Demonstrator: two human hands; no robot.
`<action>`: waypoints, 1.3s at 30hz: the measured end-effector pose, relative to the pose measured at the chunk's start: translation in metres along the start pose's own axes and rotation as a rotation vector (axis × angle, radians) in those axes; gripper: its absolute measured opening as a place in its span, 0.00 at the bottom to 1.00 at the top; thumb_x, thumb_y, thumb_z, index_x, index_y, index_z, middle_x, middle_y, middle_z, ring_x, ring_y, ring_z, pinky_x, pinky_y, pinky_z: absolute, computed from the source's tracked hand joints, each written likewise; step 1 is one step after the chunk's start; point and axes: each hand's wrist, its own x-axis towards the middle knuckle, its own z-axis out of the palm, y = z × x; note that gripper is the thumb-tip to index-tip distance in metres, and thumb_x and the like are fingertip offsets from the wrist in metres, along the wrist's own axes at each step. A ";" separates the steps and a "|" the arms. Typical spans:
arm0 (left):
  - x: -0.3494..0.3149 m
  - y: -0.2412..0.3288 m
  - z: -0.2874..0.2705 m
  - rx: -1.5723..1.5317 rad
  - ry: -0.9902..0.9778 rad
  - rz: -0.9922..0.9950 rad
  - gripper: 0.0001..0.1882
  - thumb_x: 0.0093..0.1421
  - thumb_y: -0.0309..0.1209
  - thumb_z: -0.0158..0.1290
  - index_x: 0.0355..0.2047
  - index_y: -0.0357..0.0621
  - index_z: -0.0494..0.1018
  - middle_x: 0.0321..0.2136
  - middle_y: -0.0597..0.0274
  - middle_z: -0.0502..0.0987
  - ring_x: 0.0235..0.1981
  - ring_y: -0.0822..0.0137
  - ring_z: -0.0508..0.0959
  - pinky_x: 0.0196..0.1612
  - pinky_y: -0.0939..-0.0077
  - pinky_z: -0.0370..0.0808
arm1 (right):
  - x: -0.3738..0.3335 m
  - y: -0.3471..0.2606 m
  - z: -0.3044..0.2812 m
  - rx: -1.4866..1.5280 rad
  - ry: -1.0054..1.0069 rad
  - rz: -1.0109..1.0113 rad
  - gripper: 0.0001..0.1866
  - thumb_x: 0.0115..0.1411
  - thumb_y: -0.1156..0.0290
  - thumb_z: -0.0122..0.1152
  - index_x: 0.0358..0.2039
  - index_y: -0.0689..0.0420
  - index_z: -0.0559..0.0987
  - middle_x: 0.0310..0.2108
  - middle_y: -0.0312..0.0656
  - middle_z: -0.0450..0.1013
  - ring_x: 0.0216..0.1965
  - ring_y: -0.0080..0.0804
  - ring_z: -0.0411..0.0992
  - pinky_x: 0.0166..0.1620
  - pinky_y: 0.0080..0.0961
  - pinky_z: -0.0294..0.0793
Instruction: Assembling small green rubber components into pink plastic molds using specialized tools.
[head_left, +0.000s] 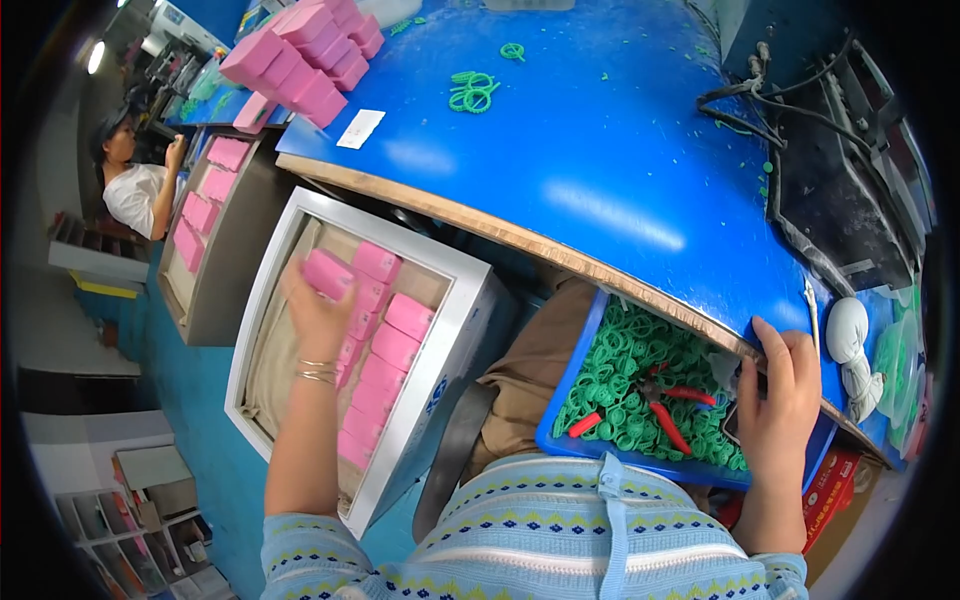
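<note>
Striped knitwear [540, 530] fills the lower edge. One pink box [328, 272], inside the white crate [440, 258], sits pinched between the left hand's [322, 318] thumb and fingers, parted to its width; its underside is hidden. Right-hand [785, 400] fingers, slightly spread, touch the blue table's [600, 130] edge. Tabletop cuts off the green-filled bin [574, 372].

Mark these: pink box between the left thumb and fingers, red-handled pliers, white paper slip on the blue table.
Pink box [328, 273]: head view, visible pink surface.
Red-handled pliers [669, 426]: head view, lower red handle.
White paper slip [361, 129]: head view, middle.
</note>
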 end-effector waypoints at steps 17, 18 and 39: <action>-0.127 -0.120 -0.146 0.362 -0.785 -0.667 0.39 0.34 0.33 0.66 0.46 0.32 0.61 0.45 0.40 0.65 0.48 0.47 0.69 0.50 0.64 0.69 | 0.009 -0.001 0.021 -0.030 0.027 0.143 0.17 0.51 0.72 0.63 0.43 0.59 0.75 0.24 0.40 0.65 0.22 0.29 0.59 0.25 0.23 0.60; -0.132 -0.117 -0.143 0.165 -0.765 -0.744 0.39 0.33 0.34 0.67 0.46 0.32 0.62 0.45 0.40 0.66 0.49 0.47 0.68 0.51 0.65 0.68 | 0.009 -0.002 0.020 -0.021 0.021 0.152 0.17 0.50 0.72 0.63 0.43 0.59 0.75 0.24 0.41 0.65 0.22 0.30 0.60 0.25 0.23 0.61; -0.013 0.021 0.028 0.222 -0.619 0.121 0.29 0.40 0.39 0.65 0.37 0.32 0.69 0.35 0.41 0.73 0.38 0.43 0.73 0.42 0.58 0.70 | -0.025 0.002 0.003 0.544 -0.034 -0.111 0.07 0.47 0.76 0.61 0.29 0.59 0.76 0.21 0.42 0.71 0.21 0.36 0.69 0.24 0.30 0.67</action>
